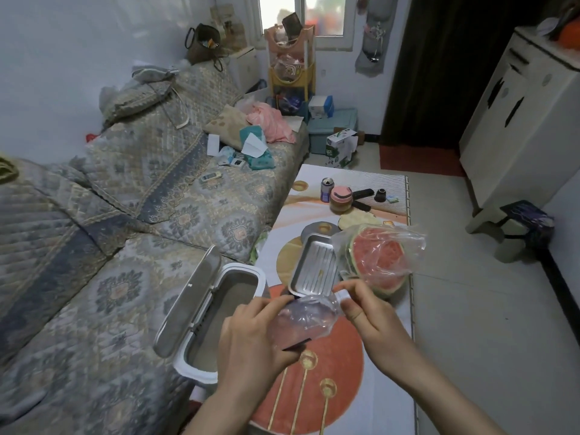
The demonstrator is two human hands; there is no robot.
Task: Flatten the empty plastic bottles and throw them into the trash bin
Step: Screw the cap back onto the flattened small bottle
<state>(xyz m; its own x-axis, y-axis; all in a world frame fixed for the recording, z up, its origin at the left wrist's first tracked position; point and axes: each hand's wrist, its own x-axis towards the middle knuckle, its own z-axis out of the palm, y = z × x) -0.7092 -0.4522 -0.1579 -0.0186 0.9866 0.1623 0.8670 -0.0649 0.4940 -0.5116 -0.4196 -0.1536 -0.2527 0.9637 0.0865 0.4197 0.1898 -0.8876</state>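
A clear, crumpled plastic bottle [309, 318] is held between both hands above the near end of the low table. My left hand [251, 337] wraps around its lower body. My right hand [365, 312] pinches its neck end with thumb and fingers. A white trash bin [260, 277] stands to the left of the hands, between the table and the sofa, with its grey lid [188, 299] flipped up and its inside showing.
On the table [389, 387] lie a metal tray [314, 271], a watermelon half in a plastic bag [379, 255], a drink can [327, 189], a pink-lidded jar [341, 199] and remotes. A quilted sofa [110, 215] fills the left. A white cabinet [521, 127] stands at right.
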